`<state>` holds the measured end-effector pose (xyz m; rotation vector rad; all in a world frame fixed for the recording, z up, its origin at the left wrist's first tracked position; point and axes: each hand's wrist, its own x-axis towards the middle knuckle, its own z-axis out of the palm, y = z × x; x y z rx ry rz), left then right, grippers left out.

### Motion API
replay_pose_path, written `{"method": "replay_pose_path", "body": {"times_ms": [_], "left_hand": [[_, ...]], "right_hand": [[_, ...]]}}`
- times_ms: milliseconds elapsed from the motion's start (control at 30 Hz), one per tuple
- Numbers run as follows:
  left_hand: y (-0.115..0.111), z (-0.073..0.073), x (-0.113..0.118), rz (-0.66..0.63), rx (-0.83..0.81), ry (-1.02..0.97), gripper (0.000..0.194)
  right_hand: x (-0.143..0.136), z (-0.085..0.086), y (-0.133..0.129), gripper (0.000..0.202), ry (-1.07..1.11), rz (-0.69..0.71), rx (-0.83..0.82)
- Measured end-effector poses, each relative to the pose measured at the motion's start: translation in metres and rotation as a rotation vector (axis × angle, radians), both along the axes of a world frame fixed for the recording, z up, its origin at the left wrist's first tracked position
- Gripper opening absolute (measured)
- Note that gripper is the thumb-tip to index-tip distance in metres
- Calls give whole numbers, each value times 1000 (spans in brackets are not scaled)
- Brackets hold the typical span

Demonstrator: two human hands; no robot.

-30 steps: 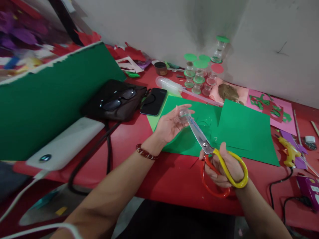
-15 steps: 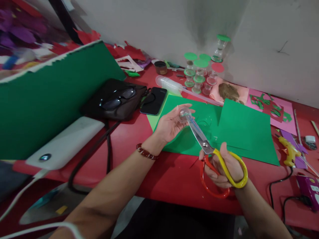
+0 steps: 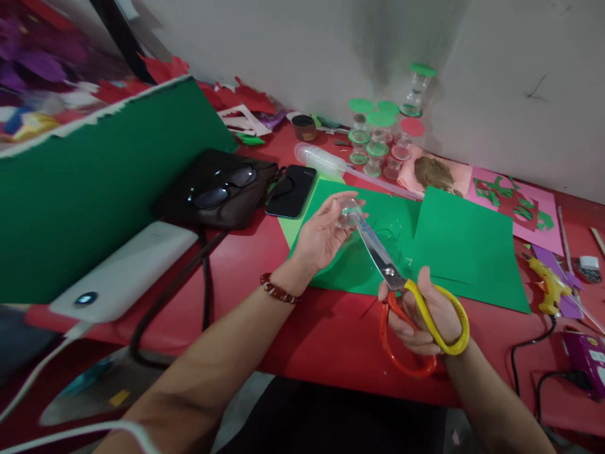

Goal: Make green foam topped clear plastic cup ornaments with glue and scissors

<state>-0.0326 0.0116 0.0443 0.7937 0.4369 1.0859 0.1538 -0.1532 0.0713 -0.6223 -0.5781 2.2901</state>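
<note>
Between the fingers of my left hand (image 3: 322,238) is a small clear plastic piece (image 3: 346,214), round and cup-like. My right hand (image 3: 428,315) grips large scissors (image 3: 388,271) by their red and yellow handles. The scissor blades point up and left, with their tip at the clear piece. Both hands are over the near part of green sheets (image 3: 463,239) lying on the red table (image 3: 326,340). Thin clear scraps lie on the green sheet beside the blades.
A phone (image 3: 292,191), a dark pouch (image 3: 222,189) with glasses and a white power bank (image 3: 125,271) lie left. Behind are several clear cup shapes (image 3: 378,148) with green discs and stacked clear cups (image 3: 321,157). A yellow glue gun (image 3: 548,287) lies right.
My left hand and the clear piece have shifted slightly left and up, and the piece is tilted a little differently. The scissors and my right hand have barely moved.
</note>
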Motion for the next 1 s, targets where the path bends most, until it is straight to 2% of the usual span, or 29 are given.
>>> {"method": "replay_pose_path", "body": {"times_ms": [267,367,533,700,833,1000], "left_hand": [[-3,1,2,154,217,-35,26],[-3,0,2,132,191,-26,28],[-3,-1,2,46,52,-22,31],[-4,4,3,-12,-57,17,31],[-6,5,2,-6,-44,5,32],[-6,3,1,52,52,0,29]], "right_hand": [[1,4,2,76,86,33,-5],[0,4,1,77,27,9,-2],[-1,0,2,76,-78,-49,58],[2,-2,5,77,-137,-31,78],[5,-4,5,82,-94,22,58],[7,-4,5,81,-15,56,26]]}}
